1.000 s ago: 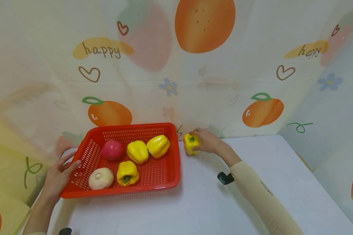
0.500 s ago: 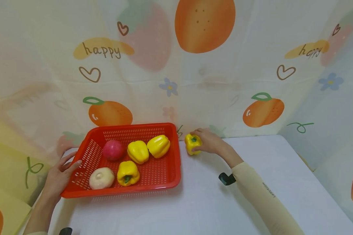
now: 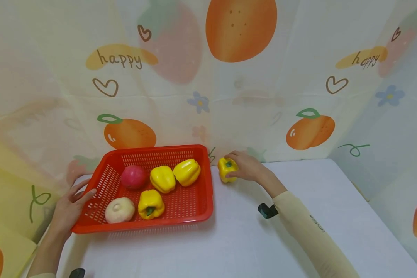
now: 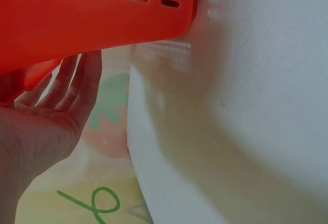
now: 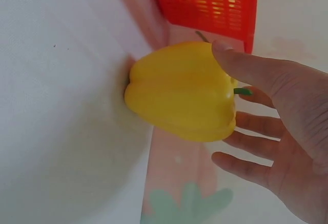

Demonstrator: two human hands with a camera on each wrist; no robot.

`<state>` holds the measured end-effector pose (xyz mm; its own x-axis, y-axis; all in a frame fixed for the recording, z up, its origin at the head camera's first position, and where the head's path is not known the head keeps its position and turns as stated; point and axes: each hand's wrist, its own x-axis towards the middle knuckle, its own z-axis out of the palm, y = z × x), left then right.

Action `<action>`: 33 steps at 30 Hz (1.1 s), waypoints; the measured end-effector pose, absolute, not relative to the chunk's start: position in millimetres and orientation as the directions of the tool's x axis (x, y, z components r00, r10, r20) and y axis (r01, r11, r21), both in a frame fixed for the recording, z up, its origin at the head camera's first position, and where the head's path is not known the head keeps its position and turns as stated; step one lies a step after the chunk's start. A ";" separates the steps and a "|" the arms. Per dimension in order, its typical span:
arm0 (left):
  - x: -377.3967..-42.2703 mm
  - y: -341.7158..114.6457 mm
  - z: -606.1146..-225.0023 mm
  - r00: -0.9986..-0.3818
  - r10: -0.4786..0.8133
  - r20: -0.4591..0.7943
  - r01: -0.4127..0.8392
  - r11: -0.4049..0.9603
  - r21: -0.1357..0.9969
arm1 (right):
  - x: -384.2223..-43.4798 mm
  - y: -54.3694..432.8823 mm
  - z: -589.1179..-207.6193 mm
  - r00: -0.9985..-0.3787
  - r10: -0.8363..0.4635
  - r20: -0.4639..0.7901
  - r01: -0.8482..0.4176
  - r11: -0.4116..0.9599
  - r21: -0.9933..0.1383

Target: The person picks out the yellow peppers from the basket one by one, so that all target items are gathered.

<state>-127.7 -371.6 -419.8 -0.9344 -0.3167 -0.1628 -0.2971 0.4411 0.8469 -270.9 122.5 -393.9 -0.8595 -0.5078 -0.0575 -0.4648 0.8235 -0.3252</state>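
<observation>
A red plastic basket (image 3: pixel 125 228) stands on the left side of the table. My left hand (image 3: pixel 68 210) holds its left end, thumb over the rim and the other fingers outside. Inside lie three yellow bell peppers (image 3: pixel 162 179), a reddish-pink round fruit (image 3: pixel 134 177) and a pale round thing with a knob on top (image 3: pixel 119 210). Right of the basket, another yellow bell pepper (image 5: pixel 179 93) rests upright on the table, green stem up. My right hand (image 3: pixel 246 166) grips its upper part, the thumb on one side and fingers on the other.
The table (image 3: pixel 264 247) has a white cover. Close behind the basket hangs a curtain (image 3: pixel 229 116) printed with fruit. A small black object (image 3: pixel 266 211) shows by my right wrist, and a second dark piece (image 3: pixel 77 273) near the left forearm.
My right hand and the pepper it grips have shifted very slightly in view. The left hand and the basket stay where they were.
</observation>
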 end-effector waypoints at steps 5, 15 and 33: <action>-128.2 -371.6 -419.2 -0.937 -0.311 -0.156 -0.287 0.440 0.851 | -270.3 123.9 -389.1 -0.857 -0.513 -0.043 -0.473 0.817 -0.330; -127.4 -371.8 -420.3 -0.945 -0.300 -0.134 -0.262 0.439 0.860 | -269.5 125.2 -373.6 -0.851 -0.523 -0.042 -0.483 0.813 -0.326; -127.1 -373.6 -422.2 -0.946 -0.294 -0.137 -0.259 0.431 0.864 | -271.5 115.3 -346.5 -0.838 -0.545 -0.019 -0.519 0.809 -0.277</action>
<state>-127.1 -373.6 -422.2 -0.9460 -0.2936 -0.1372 -0.2591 0.4309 0.8644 -271.5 115.3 -346.5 -0.8382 -0.5451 -0.0193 -0.5195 0.8085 -0.2765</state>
